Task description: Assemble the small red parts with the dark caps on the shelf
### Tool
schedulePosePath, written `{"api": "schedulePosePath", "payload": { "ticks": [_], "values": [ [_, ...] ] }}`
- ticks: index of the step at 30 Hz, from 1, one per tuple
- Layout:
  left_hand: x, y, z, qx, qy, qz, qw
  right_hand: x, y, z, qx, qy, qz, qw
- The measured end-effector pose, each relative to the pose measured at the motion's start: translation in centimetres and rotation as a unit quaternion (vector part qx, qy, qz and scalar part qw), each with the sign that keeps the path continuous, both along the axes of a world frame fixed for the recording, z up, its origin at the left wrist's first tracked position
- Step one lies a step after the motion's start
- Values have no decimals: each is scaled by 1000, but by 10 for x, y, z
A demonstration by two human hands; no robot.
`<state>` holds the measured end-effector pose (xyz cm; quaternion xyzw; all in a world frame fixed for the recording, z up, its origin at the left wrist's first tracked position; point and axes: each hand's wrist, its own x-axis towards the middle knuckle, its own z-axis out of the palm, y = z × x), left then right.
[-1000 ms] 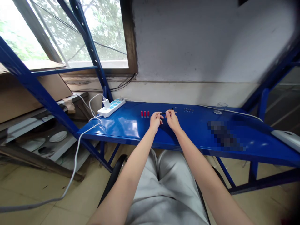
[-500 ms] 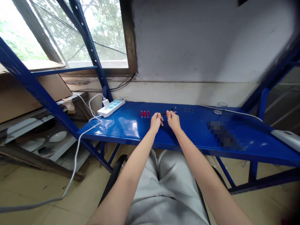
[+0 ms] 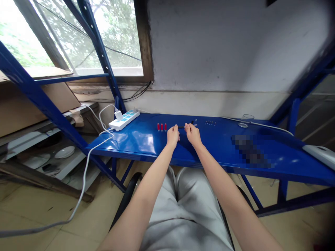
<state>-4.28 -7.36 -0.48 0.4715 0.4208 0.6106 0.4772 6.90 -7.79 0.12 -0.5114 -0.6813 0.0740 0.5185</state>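
Over the blue table (image 3: pixel 141 143), my left hand (image 3: pixel 172 136) pinches one end of a thin black rod (image 3: pixel 181 127), perhaps a pen. The fingers of my right hand (image 3: pixel 193 134) close on the rod's other end, so it lies level between the two hands. Just beyond the right hand is a small black piece (image 3: pixel 192 122), partly hidden. To the left of my left hand stand three red tubes with clear ends (image 3: pixel 161 127) in a row. Several tiny metallic pieces (image 3: pixel 210 123) lie farther back, right of my right hand.
A white power strip (image 3: pixel 124 120) with a plugged-in adapter sits at the table's left end, its cable hanging down. A clear glass (image 3: pixel 246 120) stands at the back right. A blurred dark object (image 3: pixel 250 151) lies on the right, and a white device (image 3: pixel 320 155) at the right edge.
My left hand has shifted slightly left, away from my right hand. More of the thin black rod shows between them.
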Motion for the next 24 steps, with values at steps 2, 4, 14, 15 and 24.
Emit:
{"api": "schedulePosePath", "payload": {
  "ticks": [2, 4, 14, 15, 24],
  "values": [
    [0, -1, 1, -12, -15, -2, 1000, 1, 0, -1, -3, 7, 1, 1000],
    [0, -1, 2, -20, -34, -6, 999, 1, 0, -1, -6, 15, 3, 1000],
    [-2, -4, 5, 23, -17, -43, 999, 3, -3, 3, -5, 58, -23, 998],
    [-2, -5, 5, 38, -11, -50, 998, 3, -3, 3, -5, 65, -30, 997],
    [-6, -1, 4, 4, -34, 42, 999, 5, -2, 2, -7, 123, -54, 991]
  ]
}}
